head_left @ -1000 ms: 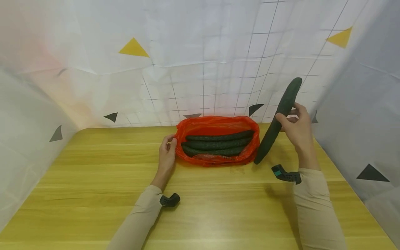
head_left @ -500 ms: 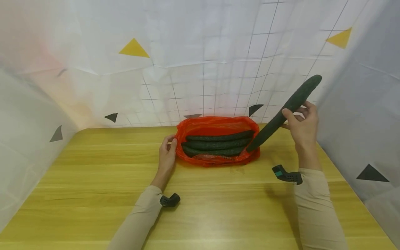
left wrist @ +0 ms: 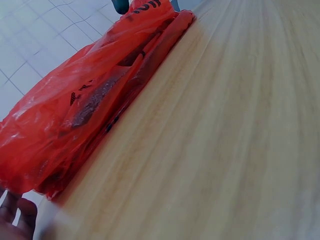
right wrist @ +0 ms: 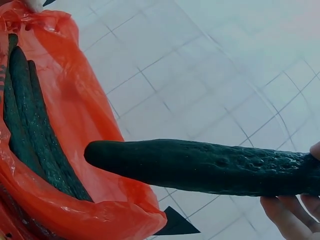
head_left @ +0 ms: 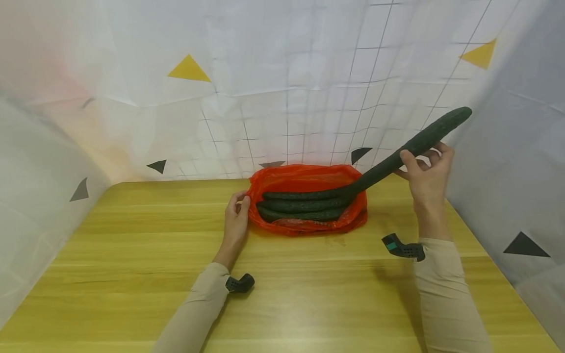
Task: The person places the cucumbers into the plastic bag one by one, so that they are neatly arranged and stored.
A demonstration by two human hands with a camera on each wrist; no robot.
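Observation:
A dark green cucumber point(head_left: 415, 147) slants up to the right in my right hand point(head_left: 430, 176), pinched near its middle between thumb and fingers. Its lower end is over the right side of an open red plastic bag point(head_left: 304, 228). Inside the bag, three more cucumbers point(head_left: 304, 205) lie side by side. My left hand point(head_left: 236, 220) holds the bag's left edge between thumb and fingers; the fingertips are partly hidden by the plastic. In the right wrist view the held cucumber point(right wrist: 200, 167) points toward the bag point(right wrist: 110, 220).
The bag stands on a wooden table point(head_left: 309, 304) near its back edge. Behind it hangs a white sheet point(head_left: 273, 113) with grid lines and dark and yellow triangles. More sheeting encloses both sides. A small black camera point(head_left: 402, 247) is on the right wrist.
My right hand has moved slightly right while the cucumber has tilted toward horizontal. Its lower end has swung left and up, from beside the bag to over the bag's right side. The left hand stays put.

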